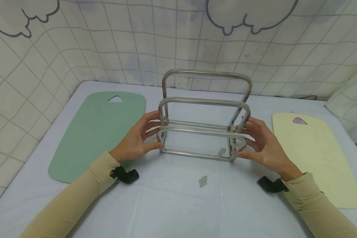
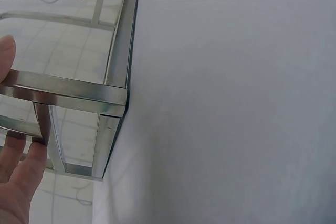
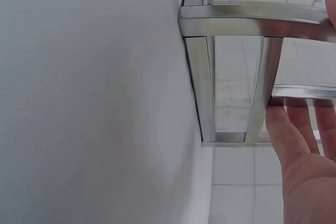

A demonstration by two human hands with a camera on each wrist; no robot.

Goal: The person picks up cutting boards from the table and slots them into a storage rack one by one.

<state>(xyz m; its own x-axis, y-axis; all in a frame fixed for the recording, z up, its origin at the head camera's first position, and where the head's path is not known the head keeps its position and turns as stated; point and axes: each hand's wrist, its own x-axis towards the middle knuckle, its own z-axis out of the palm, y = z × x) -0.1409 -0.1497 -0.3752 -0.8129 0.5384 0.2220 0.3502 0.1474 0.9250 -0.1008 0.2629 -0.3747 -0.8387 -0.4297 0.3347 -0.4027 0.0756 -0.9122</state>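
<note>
A shiny metal rack with three arched loops stands upright in the middle of the frame, on a pale blue table. The left hand grips the rack's left end: its fingers curl round the front loop, thumb low near the base. The right hand mirrors it on the right end, fingers wrapped on the front loop and thumb below. In the wrist views the fingertips of the left hand and the fingers of the right press against the metal bars.

To handle the rack well, both hands should probably keep an even hold, so it stays level and does not twist.

Both forearms, in tan sleeves, reach in from the lower corners, wrists slightly raised.

A green cutting board lies flat at the left, a yellow cutting board at the right.
</note>
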